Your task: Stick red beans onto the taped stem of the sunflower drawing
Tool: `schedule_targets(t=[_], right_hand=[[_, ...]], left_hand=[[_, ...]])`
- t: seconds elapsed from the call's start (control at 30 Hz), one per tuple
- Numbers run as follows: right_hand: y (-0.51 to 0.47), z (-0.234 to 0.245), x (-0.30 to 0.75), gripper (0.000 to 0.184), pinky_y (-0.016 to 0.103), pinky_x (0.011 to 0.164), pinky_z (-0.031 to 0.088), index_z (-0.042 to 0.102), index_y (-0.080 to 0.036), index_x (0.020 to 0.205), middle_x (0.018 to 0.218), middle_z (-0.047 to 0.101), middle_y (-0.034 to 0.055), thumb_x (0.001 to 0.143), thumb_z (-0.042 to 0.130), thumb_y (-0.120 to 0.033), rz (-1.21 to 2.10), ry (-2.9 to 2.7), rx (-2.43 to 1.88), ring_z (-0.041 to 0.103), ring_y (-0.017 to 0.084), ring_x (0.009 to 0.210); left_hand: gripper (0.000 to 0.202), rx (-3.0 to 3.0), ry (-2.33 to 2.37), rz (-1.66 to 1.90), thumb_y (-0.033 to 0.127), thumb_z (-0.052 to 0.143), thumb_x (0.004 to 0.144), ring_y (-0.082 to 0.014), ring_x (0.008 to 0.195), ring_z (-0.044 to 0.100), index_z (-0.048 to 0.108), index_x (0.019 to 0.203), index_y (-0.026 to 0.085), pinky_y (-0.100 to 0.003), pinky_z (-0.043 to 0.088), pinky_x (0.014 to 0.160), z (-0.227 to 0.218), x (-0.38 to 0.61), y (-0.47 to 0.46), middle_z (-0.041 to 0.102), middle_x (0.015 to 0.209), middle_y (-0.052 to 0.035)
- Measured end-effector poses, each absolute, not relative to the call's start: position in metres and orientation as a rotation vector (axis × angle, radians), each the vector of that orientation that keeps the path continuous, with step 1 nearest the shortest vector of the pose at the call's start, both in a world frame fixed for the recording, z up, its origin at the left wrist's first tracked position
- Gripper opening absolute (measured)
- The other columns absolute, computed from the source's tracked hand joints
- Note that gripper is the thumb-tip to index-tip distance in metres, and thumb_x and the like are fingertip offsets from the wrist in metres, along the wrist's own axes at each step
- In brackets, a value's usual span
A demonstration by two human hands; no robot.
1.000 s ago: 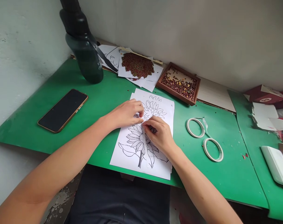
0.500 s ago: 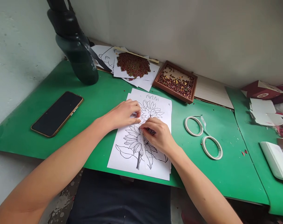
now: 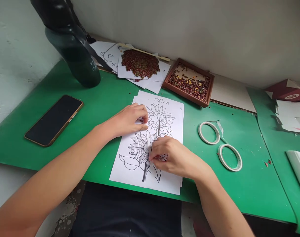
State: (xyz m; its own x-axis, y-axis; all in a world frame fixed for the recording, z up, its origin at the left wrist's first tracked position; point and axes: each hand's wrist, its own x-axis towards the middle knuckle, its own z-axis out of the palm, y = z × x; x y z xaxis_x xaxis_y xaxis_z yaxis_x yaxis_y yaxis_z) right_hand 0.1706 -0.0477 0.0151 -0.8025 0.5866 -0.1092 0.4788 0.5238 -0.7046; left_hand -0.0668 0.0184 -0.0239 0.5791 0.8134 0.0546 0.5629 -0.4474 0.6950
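Note:
A narrow strip of white tape [image 3: 149, 140] runs down over the flower drawing on a sheet of paper [image 3: 128, 171]. At its upper end the curled fingers and thumb of my left hand [image 3: 133, 119] hold it against the paper. Lower down, my right hand [image 3: 173, 154] pinches the strip between thumb and fingers, over the lower flower's centre. Beneath the hands, the sheets show one flower above another in black outline. My right hand hides part of the lower flower and a leaf.
Two tape rolls [image 3: 209, 133] lie on the right of the green tabletop [image 3: 258, 187]. Behind are a wooden tray of beans [image 3: 189, 82] and a bean-covered paper [image 3: 140, 64]. A dark bottle [image 3: 78, 59] and a phone [image 3: 54, 120] stand and lie to the left.
My right hand has slid down along the tape strip, away from my left hand, uncovering more of the upper drawing. The left hand stays near the strip's upper end. The view has shifted slightly.

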Motion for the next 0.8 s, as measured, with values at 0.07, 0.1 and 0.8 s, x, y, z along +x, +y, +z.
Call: schedule_targets(t=[0.07,0.1,0.8], right_hand=[[-0.049,0.017,0.174,0.024,0.031,0.076,0.052,0.081,-0.026,0.084,0.073,0.071,-0.0023,0.084,0.070,-0.004,1.221,-2.638,-0.873,0.065,0.016,0.072],[-0.050,0.018,0.176,0.024,0.030,0.075,0.052,0.081,-0.027,0.085,0.073,0.071,-0.0027,0.085,0.071,-0.005,1.256,-2.647,-0.869,0.065,0.016,0.072],[-0.051,0.008,0.175,0.021,0.028,0.065,0.047,0.078,-0.025,0.098,0.086,0.071,0.0019,0.098,0.061,-0.012,0.946,-2.674,-1.066,0.065,0.016,0.075]], left_hand=[[0.012,2.174,1.093,0.512,0.030,0.072,0.089,-0.0210,0.100,0.056,0.064,0.086,0.022,-0.038,0.044,0.093,-0.024,-0.066,0.018,0.067,0.102,-0.0011],[0.012,2.173,1.094,0.513,0.030,0.072,0.089,-0.0210,0.100,0.057,0.065,0.086,0.022,-0.038,0.044,0.093,-0.024,-0.066,0.018,0.067,0.102,-0.0010],[0.011,2.212,1.113,0.480,0.030,0.072,0.091,-0.0217,0.103,0.056,0.064,0.088,0.022,-0.036,0.044,0.089,-0.021,-0.066,0.016,0.066,0.106,-0.0010]])
